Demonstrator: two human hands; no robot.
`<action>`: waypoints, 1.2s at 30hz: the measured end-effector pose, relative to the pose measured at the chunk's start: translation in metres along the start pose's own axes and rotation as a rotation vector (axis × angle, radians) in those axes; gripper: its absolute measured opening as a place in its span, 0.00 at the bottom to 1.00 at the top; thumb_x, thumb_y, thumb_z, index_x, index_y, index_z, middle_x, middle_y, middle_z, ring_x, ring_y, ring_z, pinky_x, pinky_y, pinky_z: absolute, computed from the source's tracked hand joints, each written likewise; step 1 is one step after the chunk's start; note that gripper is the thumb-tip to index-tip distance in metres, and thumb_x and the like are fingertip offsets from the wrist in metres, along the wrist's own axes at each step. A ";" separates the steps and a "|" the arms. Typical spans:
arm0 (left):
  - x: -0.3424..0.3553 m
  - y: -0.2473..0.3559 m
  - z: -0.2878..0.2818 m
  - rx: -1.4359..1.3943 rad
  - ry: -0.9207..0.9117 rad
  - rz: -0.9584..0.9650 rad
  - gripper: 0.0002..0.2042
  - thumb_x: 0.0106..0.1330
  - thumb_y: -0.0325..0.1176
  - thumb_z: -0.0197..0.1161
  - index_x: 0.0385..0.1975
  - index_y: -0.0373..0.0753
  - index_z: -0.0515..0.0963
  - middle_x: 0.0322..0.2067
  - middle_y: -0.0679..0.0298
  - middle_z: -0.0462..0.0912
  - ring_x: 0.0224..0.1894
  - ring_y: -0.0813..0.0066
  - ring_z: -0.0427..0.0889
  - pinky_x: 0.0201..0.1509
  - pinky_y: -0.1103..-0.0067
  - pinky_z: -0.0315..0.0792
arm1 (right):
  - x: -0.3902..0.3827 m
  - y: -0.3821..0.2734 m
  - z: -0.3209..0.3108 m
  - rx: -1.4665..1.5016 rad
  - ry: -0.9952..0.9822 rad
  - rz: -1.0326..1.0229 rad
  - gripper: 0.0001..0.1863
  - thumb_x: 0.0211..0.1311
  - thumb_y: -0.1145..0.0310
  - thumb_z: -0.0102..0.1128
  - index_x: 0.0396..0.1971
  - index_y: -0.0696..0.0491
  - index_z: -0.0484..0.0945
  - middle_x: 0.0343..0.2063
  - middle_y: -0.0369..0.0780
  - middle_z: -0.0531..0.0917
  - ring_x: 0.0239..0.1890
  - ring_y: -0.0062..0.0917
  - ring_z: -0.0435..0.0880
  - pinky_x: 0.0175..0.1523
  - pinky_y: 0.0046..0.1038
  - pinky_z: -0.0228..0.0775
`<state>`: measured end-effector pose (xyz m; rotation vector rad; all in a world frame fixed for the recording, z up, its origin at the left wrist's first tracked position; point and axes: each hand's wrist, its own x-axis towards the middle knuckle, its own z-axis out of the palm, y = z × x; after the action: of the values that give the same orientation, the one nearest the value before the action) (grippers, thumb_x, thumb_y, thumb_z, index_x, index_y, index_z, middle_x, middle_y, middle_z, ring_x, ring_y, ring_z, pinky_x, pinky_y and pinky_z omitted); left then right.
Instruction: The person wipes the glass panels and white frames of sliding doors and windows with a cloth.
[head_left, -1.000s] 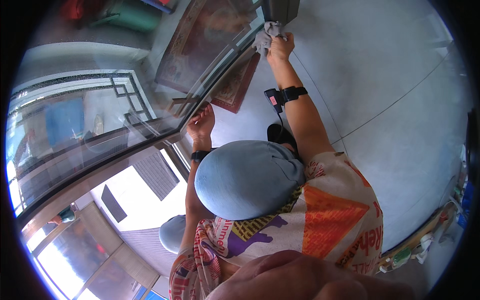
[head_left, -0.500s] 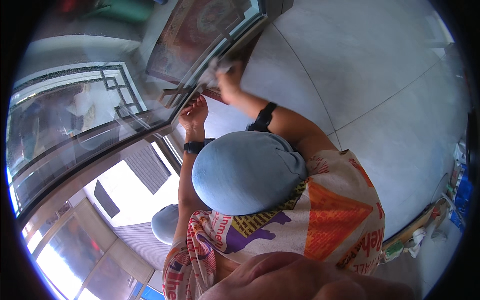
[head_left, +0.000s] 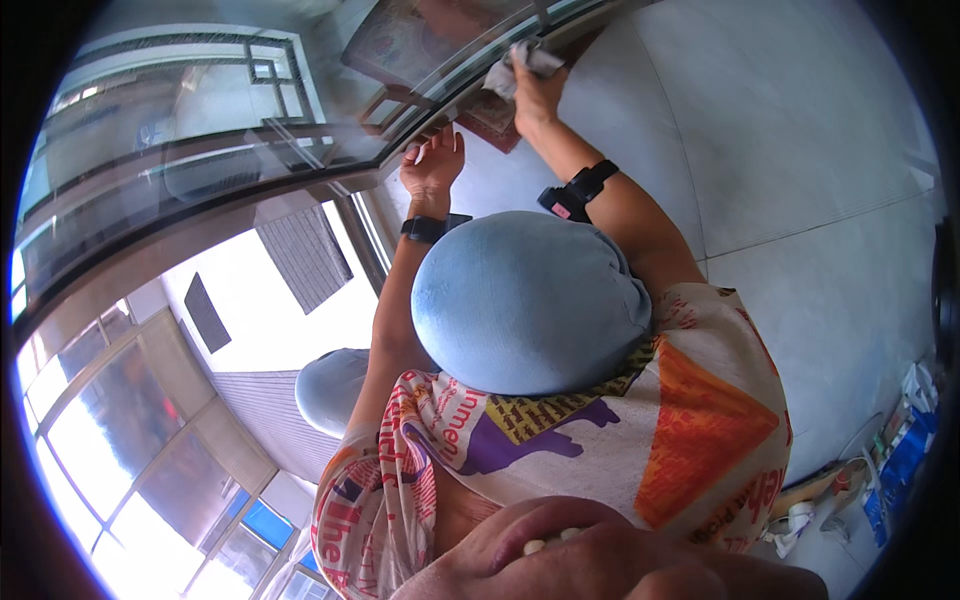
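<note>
My right hand (head_left: 540, 95) grips a crumpled greyish-white cloth (head_left: 525, 68), held against or close by the edge of the glass door (head_left: 330, 165) near the top of the view. Whether the cloth presses on the frame, I cannot tell. My left hand (head_left: 430, 170) is at the door frame (head_left: 385, 162), its fingers curled round the edge beside a brown handle (head_left: 385, 108). Part of those fingers is hidden by the frame. Each wrist wears a black band. Below my hands, my two knees in light blue trousers are bent.
Behind the door edge lies a red patterned mat (head_left: 490, 122). Large pale tiles (head_left: 790, 120) cover the floor on the right. Blue and white packages (head_left: 900, 465) sit by the far right wall. Windows (head_left: 130, 430) stand at lower left, with a ridged grey surface (head_left: 265, 410) beside them.
My right hand and the cloth have moved right along the door edge, farther from my left hand. The whole view has shifted a little; my left hand stays at the frame.
</note>
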<state>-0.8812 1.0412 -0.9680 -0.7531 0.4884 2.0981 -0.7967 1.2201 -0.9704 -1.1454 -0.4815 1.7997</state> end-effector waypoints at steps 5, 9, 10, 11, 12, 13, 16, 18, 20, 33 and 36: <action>0.012 0.015 -0.044 -0.143 -0.224 -0.009 0.24 0.62 0.41 0.43 0.54 0.38 0.75 0.60 0.56 0.77 0.65 0.57 0.71 0.72 0.59 0.56 | -0.086 0.049 0.017 -0.126 -0.585 0.441 0.32 0.49 0.69 0.79 0.51 0.58 0.69 0.45 0.43 0.80 0.45 0.28 0.81 0.45 0.29 0.77; 0.021 0.038 -0.076 0.098 -0.273 0.143 0.26 0.73 0.46 0.37 0.62 0.37 0.71 0.61 0.56 0.75 0.64 0.54 0.71 0.74 0.59 0.58 | -0.134 0.041 0.037 -0.180 -0.830 0.813 0.31 0.52 0.70 0.78 0.54 0.55 0.71 0.47 0.40 0.81 0.48 0.30 0.82 0.49 0.36 0.79; 0.021 0.040 -0.083 0.038 -0.288 0.114 0.26 0.73 0.46 0.38 0.62 0.37 0.72 0.61 0.56 0.75 0.64 0.54 0.71 0.73 0.59 0.59 | -0.150 0.045 0.040 -0.232 -0.762 0.785 0.33 0.52 0.69 0.77 0.56 0.55 0.70 0.50 0.39 0.79 0.50 0.30 0.81 0.51 0.36 0.78; 0.021 0.042 -0.090 -0.004 -0.290 0.094 0.26 0.73 0.46 0.38 0.62 0.37 0.72 0.61 0.56 0.75 0.64 0.55 0.72 0.73 0.59 0.59 | -0.168 0.044 0.040 -0.285 -0.698 0.754 0.34 0.53 0.68 0.77 0.58 0.54 0.68 0.52 0.38 0.78 0.52 0.29 0.80 0.53 0.36 0.76; 0.018 0.047 -0.098 -0.069 -0.296 0.068 0.26 0.73 0.46 0.38 0.62 0.37 0.72 0.61 0.56 0.75 0.64 0.55 0.72 0.73 0.59 0.59 | -0.179 0.025 0.047 -0.318 -0.664 0.814 0.34 0.53 0.66 0.77 0.59 0.52 0.68 0.54 0.37 0.77 0.55 0.27 0.77 0.55 0.36 0.75; 0.013 0.055 -0.106 -0.126 -0.300 0.049 0.26 0.73 0.47 0.38 0.61 0.38 0.72 0.61 0.56 0.75 0.64 0.55 0.72 0.73 0.59 0.60 | -0.187 0.022 0.052 -0.325 -0.536 0.825 0.35 0.52 0.67 0.77 0.59 0.50 0.69 0.53 0.36 0.77 0.55 0.27 0.78 0.55 0.40 0.75; 0.030 0.024 -0.077 -0.254 -0.405 -0.121 0.26 0.73 0.48 0.39 0.61 0.38 0.72 0.61 0.56 0.75 0.63 0.56 0.72 0.72 0.60 0.61 | -0.088 0.096 0.022 -0.091 -0.511 0.802 0.26 0.56 0.69 0.71 0.54 0.50 0.72 0.52 0.39 0.77 0.55 0.28 0.77 0.55 0.42 0.74; 0.024 0.013 -0.067 -0.293 -0.439 -0.138 0.26 0.72 0.49 0.40 0.60 0.39 0.73 0.61 0.56 0.75 0.64 0.56 0.72 0.71 0.60 0.61 | -0.042 0.104 -0.011 -0.111 -0.480 0.794 0.20 0.59 0.72 0.65 0.51 0.50 0.74 0.52 0.40 0.77 0.55 0.28 0.77 0.55 0.42 0.75; 0.009 0.011 -0.062 -0.288 -0.429 -0.076 0.26 0.72 0.50 0.41 0.59 0.40 0.74 0.61 0.57 0.75 0.64 0.57 0.71 0.71 0.60 0.61 | -0.014 0.083 -0.031 -0.057 -0.330 0.754 0.14 0.59 0.78 0.58 0.47 0.53 0.76 0.48 0.42 0.78 0.52 0.31 0.80 0.55 0.40 0.78; 0.012 -0.002 -0.041 -0.030 0.113 0.041 0.31 0.67 0.53 0.41 0.62 0.36 0.71 0.60 0.50 0.74 0.64 0.51 0.70 0.71 0.55 0.59 | -0.050 0.058 0.001 -0.099 -0.301 0.929 0.12 0.63 0.82 0.49 0.43 0.56 0.76 0.41 0.46 0.79 0.46 0.38 0.80 0.50 0.51 0.77; 0.008 0.035 -0.046 -0.082 0.123 0.064 0.31 0.65 0.52 0.42 0.58 0.33 0.72 0.60 0.50 0.74 0.63 0.51 0.71 0.70 0.53 0.60 | -0.045 0.036 0.022 0.145 -0.176 0.986 0.18 0.59 0.86 0.47 0.47 0.56 0.76 0.44 0.48 0.78 0.48 0.38 0.81 0.54 0.44 0.79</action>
<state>-0.8985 0.9994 -1.0048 -0.9293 0.5014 2.1504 -0.8268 1.1671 -0.9626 -1.2195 0.1818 2.7309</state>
